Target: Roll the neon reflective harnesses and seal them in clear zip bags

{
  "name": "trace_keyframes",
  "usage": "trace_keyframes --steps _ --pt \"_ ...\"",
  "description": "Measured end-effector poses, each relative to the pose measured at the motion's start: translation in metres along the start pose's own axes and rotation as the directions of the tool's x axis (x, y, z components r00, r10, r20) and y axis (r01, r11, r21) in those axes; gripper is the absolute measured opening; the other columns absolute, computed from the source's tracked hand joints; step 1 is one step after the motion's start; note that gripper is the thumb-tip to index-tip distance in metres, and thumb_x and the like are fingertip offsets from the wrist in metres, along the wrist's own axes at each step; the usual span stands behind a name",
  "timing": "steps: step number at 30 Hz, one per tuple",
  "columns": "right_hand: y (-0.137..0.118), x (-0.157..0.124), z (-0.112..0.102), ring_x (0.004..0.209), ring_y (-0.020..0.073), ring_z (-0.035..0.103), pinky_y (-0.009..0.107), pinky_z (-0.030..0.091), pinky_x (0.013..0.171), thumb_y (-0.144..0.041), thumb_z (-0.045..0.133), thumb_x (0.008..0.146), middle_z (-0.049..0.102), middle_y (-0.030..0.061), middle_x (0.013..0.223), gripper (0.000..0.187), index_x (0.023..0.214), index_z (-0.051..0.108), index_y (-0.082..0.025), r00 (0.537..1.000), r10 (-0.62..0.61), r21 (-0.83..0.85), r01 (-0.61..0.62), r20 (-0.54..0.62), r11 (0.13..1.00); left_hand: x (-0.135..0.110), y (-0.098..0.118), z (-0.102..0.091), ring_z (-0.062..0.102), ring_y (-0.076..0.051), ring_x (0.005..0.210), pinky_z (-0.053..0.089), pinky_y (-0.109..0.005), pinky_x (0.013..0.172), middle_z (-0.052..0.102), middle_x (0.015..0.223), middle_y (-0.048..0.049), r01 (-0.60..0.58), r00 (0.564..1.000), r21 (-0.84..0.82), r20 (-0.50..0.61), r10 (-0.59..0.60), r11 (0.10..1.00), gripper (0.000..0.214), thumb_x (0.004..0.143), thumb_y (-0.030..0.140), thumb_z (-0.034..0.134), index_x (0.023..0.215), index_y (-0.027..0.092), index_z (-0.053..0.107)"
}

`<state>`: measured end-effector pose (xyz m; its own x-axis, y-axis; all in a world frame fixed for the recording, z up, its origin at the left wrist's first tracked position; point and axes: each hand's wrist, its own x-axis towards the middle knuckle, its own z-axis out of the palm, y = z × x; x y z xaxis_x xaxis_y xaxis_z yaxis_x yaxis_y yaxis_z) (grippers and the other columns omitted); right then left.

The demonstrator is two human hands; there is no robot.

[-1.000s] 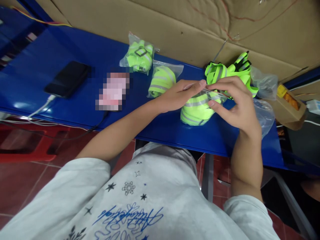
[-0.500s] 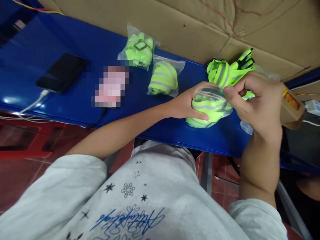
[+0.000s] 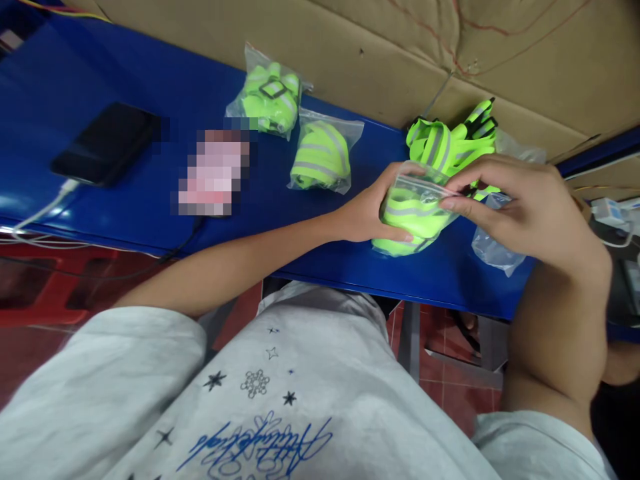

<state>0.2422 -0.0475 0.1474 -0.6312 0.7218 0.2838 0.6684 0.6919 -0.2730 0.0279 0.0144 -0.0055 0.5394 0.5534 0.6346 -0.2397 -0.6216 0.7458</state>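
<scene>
A clear zip bag (image 3: 417, 217) packed with a neon yellow-green reflective strap is held over the front of the blue table. My left hand (image 3: 373, 207) wraps round its left side, thumb across the front. At the bag's upper right edge, by the zip, the thumb and forefinger of my right hand (image 3: 520, 203) pinch the plastic. Just behind the bag lies a heap of loose reflective straps (image 3: 440, 143) with black buckles. Partly under my right hand is some empty clear plastic (image 3: 495, 243).
Two more filled zip bags, one with a buckle showing (image 3: 273, 100) and one with a rolled strap (image 3: 323, 157), lie left of centre on the blue table (image 3: 165, 73). Further left are a black phone (image 3: 105, 143) on a white cable and a pixelated device (image 3: 213, 173). Cardboard (image 3: 350, 47) stands behind.
My right hand has turned flatter, still pinching at the bag's top edge, with its wrist and forearm shifted right. My left hand keeps its hold. The view has shifted slightly.
</scene>
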Motion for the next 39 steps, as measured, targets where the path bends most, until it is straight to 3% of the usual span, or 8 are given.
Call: trace_keyframes --steps 5,9,15,20,26,31,34,39 --pt "0.008 0.007 -0.008 0.076 0.0145 0.068 0.030 0.046 0.064 -0.036 0.072 0.098 0.078 0.0003 0.095 0.016 0.112 0.076 -0.027 0.994 -0.099 0.038 0.097 0.055 0.995 0.010 0.019 -0.015 0.050 -0.032 0.146 0.044 -0.046 0.125 0.055 0.156 -0.0105 0.187 0.982 0.004 0.001 -0.187 0.982 0.096 0.065 0.042 0.099 0.144 0.021 0.048" --pt "0.014 0.016 -0.009 0.065 0.0143 0.063 0.034 0.047 0.068 -0.038 0.071 0.099 0.075 -0.0002 0.082 0.018 0.112 0.079 -0.027 0.978 -0.198 -0.043 0.201 0.070 0.979 0.015 0.028 -0.023 0.051 -0.029 0.146 0.047 -0.040 0.121 0.058 0.154 -0.0058 0.240 0.971 -0.045 0.015 -0.240 0.970 0.095 0.059 0.024 0.101 0.141 0.022 0.052" --pt "0.002 0.012 -0.022 0.079 0.0159 0.072 0.032 0.056 0.074 -0.049 0.065 0.101 0.079 0.0000 0.112 0.035 0.131 0.073 -0.033 0.972 -0.075 0.078 0.059 0.221 0.995 0.018 0.032 -0.030 0.057 -0.030 0.139 0.047 -0.043 0.122 0.060 0.152 -0.0090 0.301 0.953 -0.140 0.066 -0.294 0.943 0.094 0.054 0.028 0.104 0.136 0.023 0.058" --pt "0.006 0.007 0.001 0.086 0.0197 0.075 0.033 0.056 0.077 -0.044 0.065 0.101 0.081 -0.0004 0.101 0.021 0.109 0.080 -0.032 1.000 0.006 0.039 -0.005 -0.021 0.999 0.017 0.034 -0.027 0.063 -0.029 0.134 0.052 -0.041 0.113 0.066 0.140 -0.0100 0.228 0.973 -0.197 0.019 -0.229 0.954 0.094 0.056 0.041 0.103 0.138 0.025 0.058" --pt "0.004 0.008 0.024 0.086 0.0160 0.074 0.027 0.056 0.079 -0.042 0.067 0.100 0.081 -0.0007 0.105 0.025 0.119 0.078 -0.030 0.996 0.079 0.193 -0.070 -0.040 0.979 0.017 0.046 -0.023 0.073 -0.021 0.102 0.057 -0.035 0.095 0.078 0.109 -0.0068 0.289 0.947 -0.130 -0.104 -0.303 0.948 0.048 0.076 0.049 0.091 0.109 0.018 0.073" --pt "0.003 0.012 0.034 0.097 0.0176 0.071 0.031 0.057 0.088 -0.042 0.076 0.094 0.076 0.0040 0.108 0.020 0.108 0.081 -0.028 0.983 0.042 0.256 0.005 -0.178 0.967 0.014 0.052 -0.030 0.075 -0.021 0.100 0.058 -0.034 0.094 0.080 0.105 -0.0039 0.340 0.917 -0.157 -0.164 -0.364 0.927 0.045 0.074 0.046 0.093 0.107 0.022 0.076" --pt "0.004 0.014 0.044 0.098 0.0173 0.071 0.032 0.058 0.089 -0.042 0.077 0.093 0.077 0.0048 0.108 0.024 0.112 0.080 -0.027 0.983 0.028 0.310 0.030 -0.182 0.950 0.008 0.053 -0.034 0.075 -0.022 0.100 0.059 -0.035 0.093 0.080 0.108 -0.0036 0.358 0.910 -0.148 -0.166 -0.380 0.922 0.045 0.073 0.046 0.093 0.109 0.024 0.077" --pt "0.001 0.008 0.058 0.092 0.0175 0.075 0.031 0.063 0.086 -0.044 0.087 0.084 0.079 0.0032 0.104 0.039 0.117 0.075 -0.025 0.950 0.174 0.455 -0.040 -0.257 0.890 0.003 0.053 -0.040 0.075 -0.023 0.103 0.059 -0.036 0.095 0.080 0.110 -0.0055 0.362 0.911 -0.126 -0.164 -0.380 0.924 0.047 0.073 0.046 0.094 0.109 0.022 0.075"
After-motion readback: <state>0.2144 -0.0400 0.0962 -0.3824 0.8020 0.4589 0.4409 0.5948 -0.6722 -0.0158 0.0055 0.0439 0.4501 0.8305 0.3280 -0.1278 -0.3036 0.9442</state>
